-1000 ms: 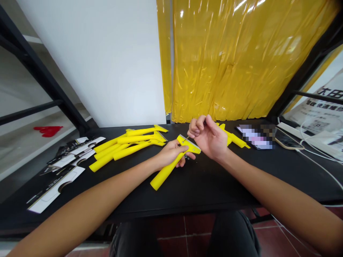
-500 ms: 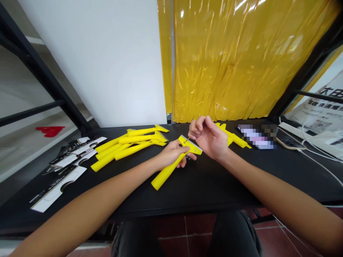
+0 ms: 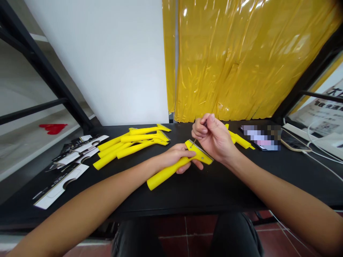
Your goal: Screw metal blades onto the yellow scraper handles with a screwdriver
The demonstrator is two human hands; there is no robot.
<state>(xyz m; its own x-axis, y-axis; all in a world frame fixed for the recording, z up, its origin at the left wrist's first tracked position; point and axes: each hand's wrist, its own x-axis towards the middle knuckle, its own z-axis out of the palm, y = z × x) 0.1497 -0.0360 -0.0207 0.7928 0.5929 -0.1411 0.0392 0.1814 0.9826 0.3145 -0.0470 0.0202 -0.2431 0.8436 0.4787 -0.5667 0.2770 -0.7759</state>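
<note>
My left hand point(image 3: 179, 158) is closed around the neck of a yellow scraper point(image 3: 168, 174), thumb on top and fingers underneath. The scraper's wide head points up and right, with a metal blade strip along its far edge and screws in its face. Above that head, my right hand point(image 3: 213, 137) is curled shut on a thin metal-shafted tool point(image 3: 193, 143). The tool's tip meets the head near the left screw; its handle is hidden in my fist, so whether it is a screwdriver or hex key I cannot make out.
Several yellow scrapers point(image 3: 139, 142) are piled at left on the black table point(image 3: 214, 192). Printed cardboard sleeves point(image 3: 63, 187) lie farther left. More yellow scraper parts point(image 3: 239, 140) sit behind my right hand, near a blurred-out phone-like object point(image 3: 261, 137) and white cables point(image 3: 318, 154).
Both hands and the scraper have shifted slightly right in view. The scraper has turned a little, and my right fingers have curled tighter around the tool.
</note>
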